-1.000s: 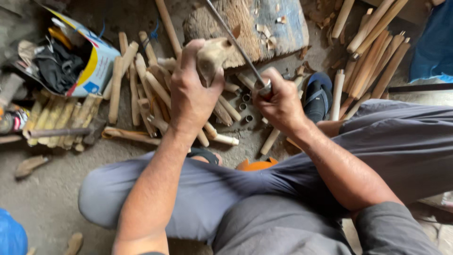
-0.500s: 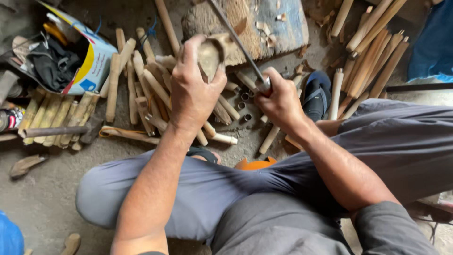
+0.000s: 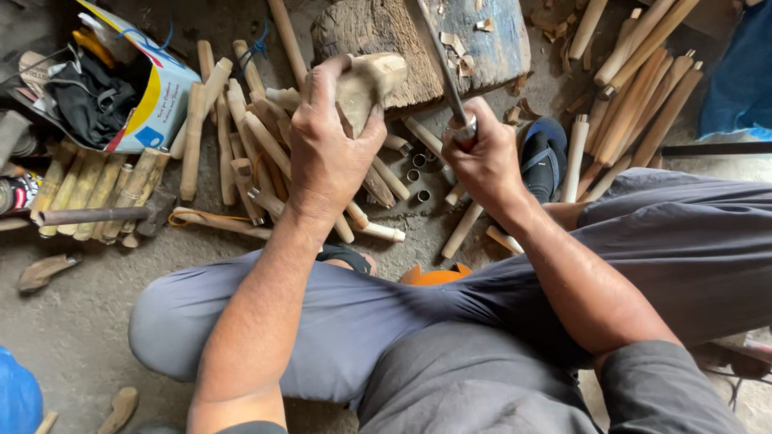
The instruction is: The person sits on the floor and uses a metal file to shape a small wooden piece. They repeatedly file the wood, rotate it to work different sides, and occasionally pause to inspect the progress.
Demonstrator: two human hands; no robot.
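The big weathered wooden chopping block (image 3: pixel 418 44) lies on the concrete floor (image 3: pixel 72 321) and serves as the landmark. Left of the block, pale wooden handle blanks (image 3: pixel 241 137) lie heaped, and an open cardboard box stuffed with dark cloth (image 3: pixel 121 88) sits further left. Just in front of the block, the left hand (image 3: pixel 330 153) has its fingers (image 3: pixel 318 84) wrapped fully round a pale rough lump of wood (image 3: pixel 370 80), raised off the block. To the right of that lump, the right hand (image 3: pixel 482 157) is clenched on the handle of a long thin metal rod tool (image 3: pixel 442 64), whose shaft slants up across the block.

The lump is irregular and held in the air (nothing braces it), so it could twist in the grip. The tool's shaft passes near the left fingers; a slip could likely drive it into them.
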